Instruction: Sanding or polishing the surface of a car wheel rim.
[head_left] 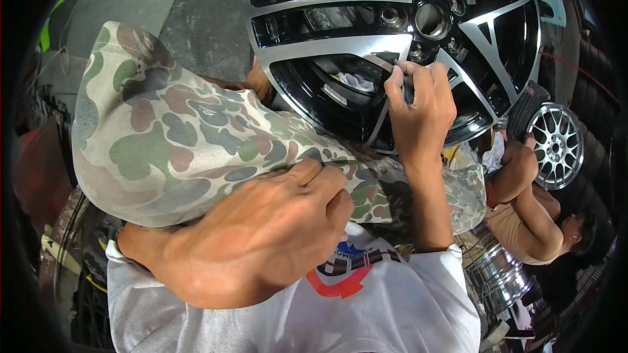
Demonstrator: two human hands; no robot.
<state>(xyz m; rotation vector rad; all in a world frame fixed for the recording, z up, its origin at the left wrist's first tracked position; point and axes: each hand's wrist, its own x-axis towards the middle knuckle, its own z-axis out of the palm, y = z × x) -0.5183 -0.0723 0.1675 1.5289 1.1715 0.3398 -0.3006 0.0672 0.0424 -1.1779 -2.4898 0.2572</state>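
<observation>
The right hand (422, 108) has its fingertips bunched at a silver spoke near the hub of the black-and-silver wheel (373, 46), which sits in front of the person, beyond the camouflage trousers (196, 124). Whether they pinch something small cannot be told. The left hand (261, 232) lies curled near the lap, its grip hidden. This looks like fine edge work: light, even pressure would suit it, and bracing the wheel might prevent slips and scratches.

Dark grey floor (203, 26) shows beyond the knee. At right, a co-worker (523, 222) sits near a mesh-spoked wheel (556, 147).
</observation>
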